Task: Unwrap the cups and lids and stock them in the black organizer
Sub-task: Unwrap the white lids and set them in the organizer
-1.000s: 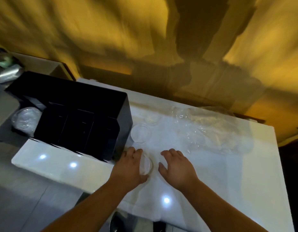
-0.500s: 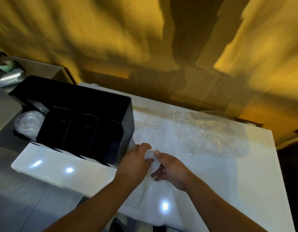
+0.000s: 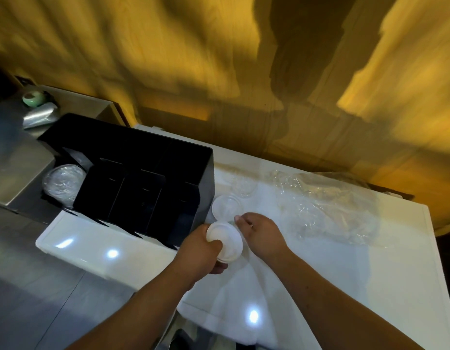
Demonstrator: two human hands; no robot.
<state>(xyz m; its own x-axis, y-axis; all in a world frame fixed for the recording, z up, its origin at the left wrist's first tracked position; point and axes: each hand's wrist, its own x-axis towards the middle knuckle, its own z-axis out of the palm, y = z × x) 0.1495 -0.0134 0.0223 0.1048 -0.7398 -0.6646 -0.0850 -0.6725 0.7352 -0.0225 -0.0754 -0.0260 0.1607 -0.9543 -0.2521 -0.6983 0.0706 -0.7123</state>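
My left hand (image 3: 202, 251) grips a stack of white round lids (image 3: 227, 239), raised a little above the white table (image 3: 345, 286), just right of the black organizer (image 3: 168, 173). My right hand (image 3: 260, 232) hovers beside the stack with its fingers loosely apart, fingertips near another round lid (image 3: 225, 207) lying flat on the table. A clear plastic cup (image 3: 244, 188) sits behind that lid. The organizer's dividers form several dark compartments; its leftmost slot holds a wrapped stack of clear lids (image 3: 63, 183).
Crumpled clear plastic wrap (image 3: 332, 205) covers the table's right middle. A steel counter (image 3: 11, 152) to the left holds a foil pack (image 3: 40, 118) and a green object (image 3: 33, 98). A yellow wooden wall stands behind the table.
My left hand has lifted the white lids off the table and turned them face up. My right hand let go and shifted right and back, toward the flat lid.
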